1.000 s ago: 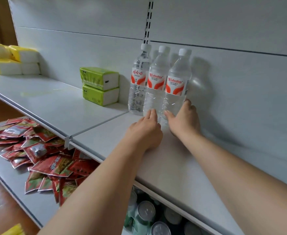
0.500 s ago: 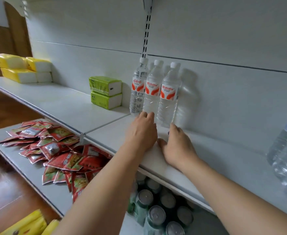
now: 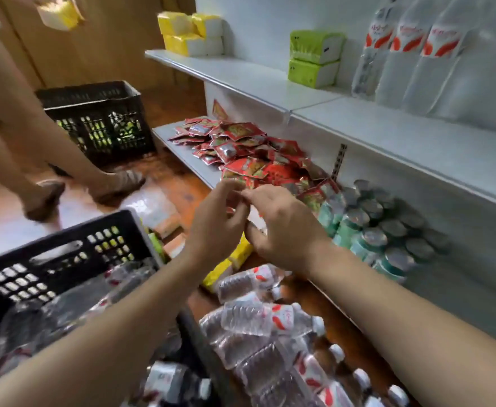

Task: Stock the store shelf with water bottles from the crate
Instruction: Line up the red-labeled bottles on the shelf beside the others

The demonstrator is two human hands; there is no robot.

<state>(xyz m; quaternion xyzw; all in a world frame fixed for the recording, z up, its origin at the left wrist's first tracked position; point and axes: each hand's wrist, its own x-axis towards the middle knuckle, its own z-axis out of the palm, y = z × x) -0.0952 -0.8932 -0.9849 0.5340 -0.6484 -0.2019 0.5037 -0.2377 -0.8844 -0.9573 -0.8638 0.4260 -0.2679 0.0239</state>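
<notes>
White store shelving (image 3: 387,133) is filling the right side of the head view, above a wooden floor. At one o'clock, three water bottles (image 3: 411,54) are standing upright on the upper shelf, caps up, touching side by side. At six o'clock, loose bottles (image 3: 258,318) are lying on the floor, long axes roughly level, caps pointing toward three o'clock. At eight o'clock, a black crate (image 3: 59,259) is holding more bottles, blurred. At centre, the left hand (image 3: 214,227) and right hand (image 3: 285,224) are hovering close together, fingers loosely curled, grasping nothing. Red packets (image 3: 249,154) are crowding the lower shelf, cans (image 3: 381,227) beside them.
</notes>
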